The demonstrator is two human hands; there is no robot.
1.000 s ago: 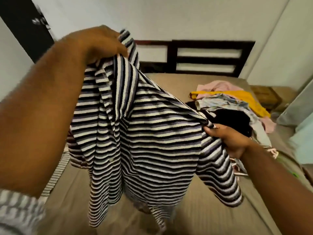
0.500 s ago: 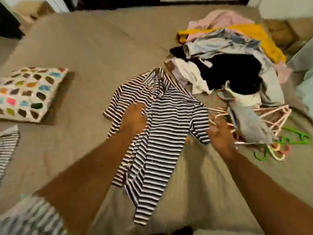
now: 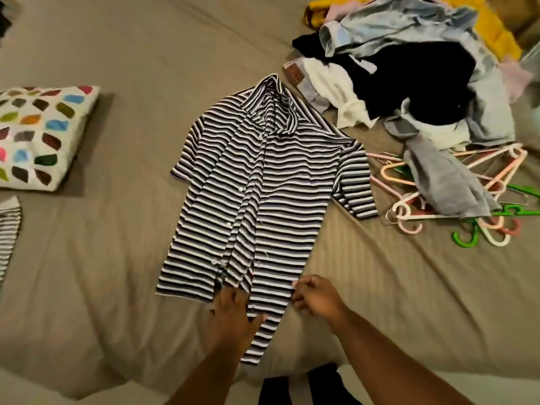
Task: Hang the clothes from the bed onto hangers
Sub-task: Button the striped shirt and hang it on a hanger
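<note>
Striped shirt (image 3: 271, 182) flat on bed (image 3: 117, 258): left hand (image 3: 233, 311) presses near hem, fingers straight; right hand (image 3: 317, 298) curled at hem corner, grip unclear. Smooth outward before fetching hangers (image 3: 423, 218), right.

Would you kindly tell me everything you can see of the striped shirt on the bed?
The striped shirt is a short-sleeved, collared button-front in black, white and bluish stripes, seemingly knit. It lies spread front-up on the tan bed, collar away from the person, placket rumpled and open at the hem, small white buttons showing. The left hand presses flat on its hem; the right hand seems to pinch the hem's edge.
</note>
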